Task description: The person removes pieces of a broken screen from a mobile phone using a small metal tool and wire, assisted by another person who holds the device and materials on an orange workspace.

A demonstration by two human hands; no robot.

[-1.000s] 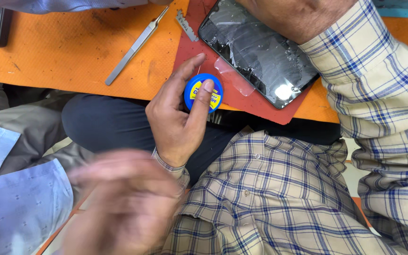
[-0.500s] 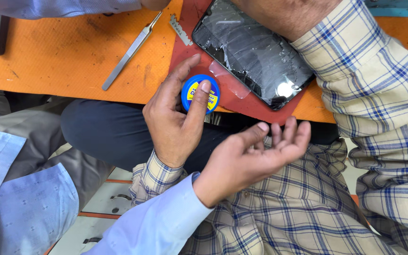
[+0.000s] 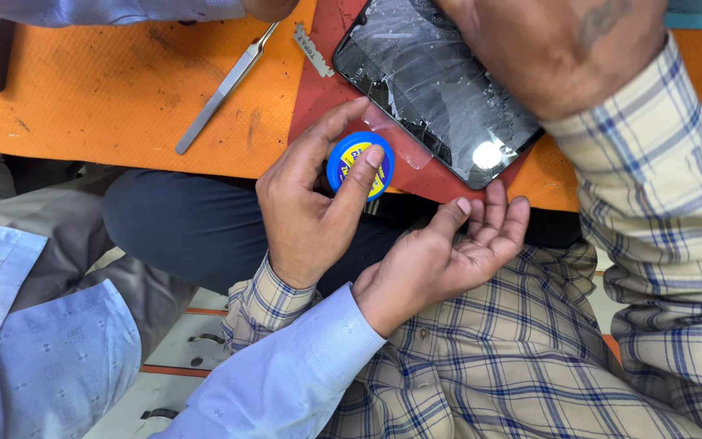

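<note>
My left hand (image 3: 310, 215) pinches a closed round blue tin (image 3: 357, 162), contents hidden; my right hand (image 3: 550, 49) covers the cracked phone (image 3: 432, 102), grip unclear.

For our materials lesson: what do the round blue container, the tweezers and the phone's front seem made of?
Round container: painted metal or plastic, unclear; glossy blue lid, yellow label. Tweezers: likely bare steel, dull silver sheen. Phone front: glass, glossy, with branching cracks and a lamp glare.
</note>
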